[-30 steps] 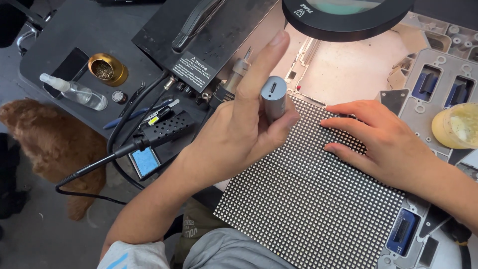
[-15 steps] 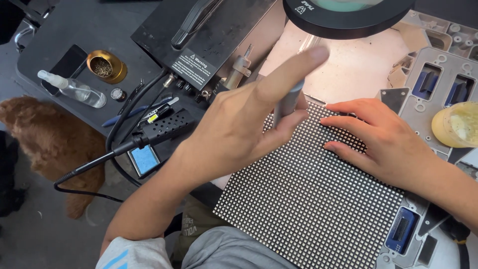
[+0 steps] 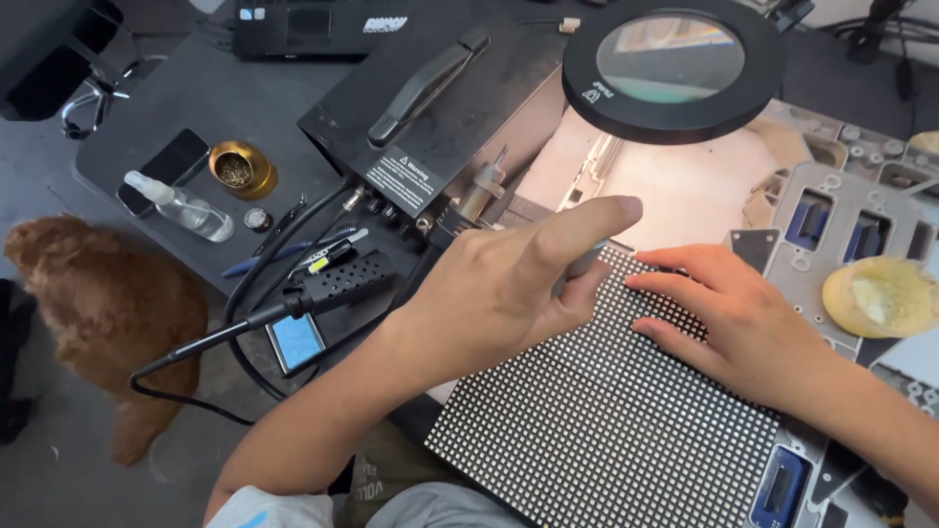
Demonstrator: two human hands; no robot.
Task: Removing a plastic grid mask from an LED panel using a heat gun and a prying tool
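Dotted LED panel (image 3: 606, 430): black grid board, lower centre of frame, lying flat on the tabletop (image 3: 147, 117).
Right hand (image 3: 734, 318): centre right, fingers spread flat on the panel's upper edge, grip open, holding nothing.
Left hand (image 3: 509, 288): centre, fingers curled around a small grey cylinder (image 3: 584, 262), mostly hidden, index finger extended.
Soldering iron handle (image 3: 333, 284): left of centre, beside cables.
Round magnifier lamp (image 3: 673, 66): top, above the lit work area.
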